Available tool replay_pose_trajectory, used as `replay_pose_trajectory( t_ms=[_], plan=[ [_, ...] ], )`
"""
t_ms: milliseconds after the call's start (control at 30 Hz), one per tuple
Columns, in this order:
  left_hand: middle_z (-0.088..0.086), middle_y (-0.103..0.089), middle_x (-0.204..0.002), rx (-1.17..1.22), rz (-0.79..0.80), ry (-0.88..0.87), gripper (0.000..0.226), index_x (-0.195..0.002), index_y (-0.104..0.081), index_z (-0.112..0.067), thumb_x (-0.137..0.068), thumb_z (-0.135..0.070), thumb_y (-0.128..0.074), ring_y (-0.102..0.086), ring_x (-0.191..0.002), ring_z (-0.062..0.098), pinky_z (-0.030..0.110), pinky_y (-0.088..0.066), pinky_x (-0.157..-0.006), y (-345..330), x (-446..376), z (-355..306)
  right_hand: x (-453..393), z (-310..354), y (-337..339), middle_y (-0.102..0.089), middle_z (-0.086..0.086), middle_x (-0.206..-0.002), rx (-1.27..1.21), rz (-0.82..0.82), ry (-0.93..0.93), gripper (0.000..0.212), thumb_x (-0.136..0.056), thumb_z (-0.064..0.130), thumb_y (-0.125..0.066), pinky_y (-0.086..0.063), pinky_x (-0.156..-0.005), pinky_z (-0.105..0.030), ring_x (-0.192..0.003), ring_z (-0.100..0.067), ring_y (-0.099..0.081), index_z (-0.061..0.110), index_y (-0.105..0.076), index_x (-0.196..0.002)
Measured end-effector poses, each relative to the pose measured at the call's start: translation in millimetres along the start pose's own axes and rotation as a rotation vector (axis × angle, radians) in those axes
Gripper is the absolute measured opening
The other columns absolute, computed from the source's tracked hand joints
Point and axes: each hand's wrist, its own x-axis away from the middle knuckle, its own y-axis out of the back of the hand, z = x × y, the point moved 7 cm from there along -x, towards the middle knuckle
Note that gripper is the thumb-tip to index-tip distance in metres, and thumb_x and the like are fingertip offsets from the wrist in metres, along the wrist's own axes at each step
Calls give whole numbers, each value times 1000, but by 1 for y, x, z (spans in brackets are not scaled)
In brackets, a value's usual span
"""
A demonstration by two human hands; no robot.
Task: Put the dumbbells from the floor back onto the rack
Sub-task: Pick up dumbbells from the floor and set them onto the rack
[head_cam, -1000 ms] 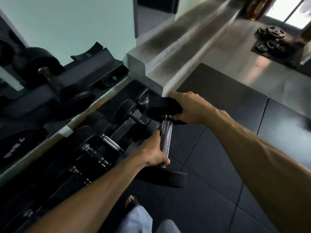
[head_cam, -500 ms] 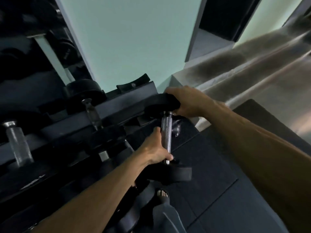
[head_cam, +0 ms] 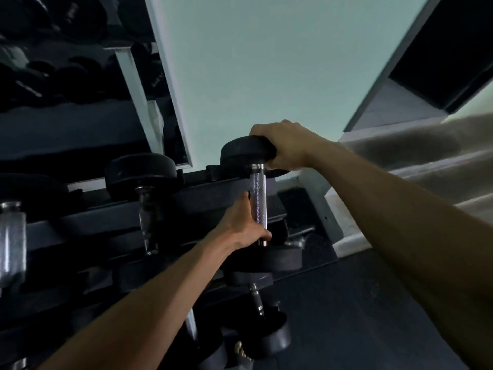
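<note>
I hold a black dumbbell (head_cam: 258, 198) with a chrome knurled handle over the right end of the dark rack (head_cam: 88, 222). My left hand (head_cam: 244, 222) grips the lower part of the handle. My right hand (head_cam: 285, 145) curls over the far black head. The near head lies just below my left hand, at the level of the rack's top shelf. Whether the dumbbell touches the rack I cannot tell.
Another dumbbell (head_cam: 145, 193) sits on the top shelf to the left, with one more at the far left edge. Lower shelves hold further dumbbells (head_cam: 260, 316). A pale green wall (head_cam: 266, 62) stands behind, a mirror (head_cam: 66, 62) upper left, concrete steps (head_cam: 426, 156) on the right.
Both hands have lifted the dumbbell from near the floor up to the top shelf of the rack. My view has tilted upward toward the wall.
</note>
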Motion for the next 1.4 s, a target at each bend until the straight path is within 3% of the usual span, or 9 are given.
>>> replay_pose_trajectory(
  t_ms=[400, 667, 833, 967, 1033, 1067, 1200, 1333, 1400],
  plan=[
    [2, -55, -120, 88, -118, 77, 76, -124, -35, -16, -67, -14, -86, -52, -96, 14, 21, -42, -79, 8, -59, 19, -67, -13, -21, -66, 5, -98, -59, 67, 120, 45, -75, 14, -69, -50, -80, -39, -91, -23, -59, 29, -54, -114],
    [-2, -56, -111, 107, -110, 47, 69, -114, -36, -20, -67, -17, -86, -56, -99, 15, 23, -43, -79, 3, -60, 19, -54, -28, -26, -66, 2, -101, -196, -76, 65, 43, -78, 14, -68, -50, -81, -40, -93, -24, -59, 23, -55, -117],
    [-9, -54, -113, 70, -51, 12, 60, -128, -38, -20, -81, -36, -72, -54, -107, 11, 24, -40, -86, 4, -43, 17, -38, -44, -35, -58, -8, -117, -278, -159, -72, 57, -79, 23, -74, -46, -87, -37, -107, -27, -54, 17, -47, -129],
    [-5, -57, -125, 19, -161, -84, 53, -132, -47, -21, -88, -48, -60, -54, -113, 11, 20, -38, -86, 9, -12, 18, -25, -45, -38, -51, -12, -129, -287, -178, -98, 63, -88, 28, -68, -42, -96, -37, -116, -28, -50, 15, -37, -141],
    [-12, -63, -108, 20, -211, -170, 38, -111, -57, -29, -85, -56, -58, -59, -101, 5, 18, -44, -83, 10, 3, 20, -25, -45, -37, -52, -13, -129, -280, -180, -102, 59, -91, 28, -64, -42, -96, -38, -117, -29, -50, 14, -37, -142],
    [-15, -63, -102, 8, -214, -193, 42, -108, -59, -29, -82, -61, -58, -59, -97, 2, 18, -45, -81, 10, 9, 23, -26, -44, -36, -53, -13, -127, -265, -172, -95, 56, -92, 27, -62, -42, -96, -38, -117, -30, -51, 14, -38, -141],
    [-17, -56, -101, -157, -197, -196, 62, -111, -61, -31, -60, -63, -77, -54, -93, -1, 19, -47, -81, 0, 18, 44, -33, -43, -37, -54, -11, -121, -223, -127, -46, 48, -94, 29, -59, -44, -96, -46, -113, -30, -52, 19, -40, -137],
    [-15, -59, -96, -134, -294, -253, 61, -110, -66, -25, -59, -53, -83, -57, -86, -1, 11, -44, -76, -2, 18, 49, -33, -45, -37, -54, -11, -116, -233, -140, -5, 44, -95, 30, -58, -45, -94, -46, -107, -30, -52, 20, -41, -135],
    [-13, -61, -95, -133, -305, -260, 62, -109, -68, -25, -57, -53, -84, -58, -86, 0, 17, -47, -78, -3, 17, 48, -34, -47, -38, -55, -10, -112, -239, -136, 13, 43, -94, 30, -58, -46, -92, -47, -104, -30, -53, 21, -42, -132]
  ],
)
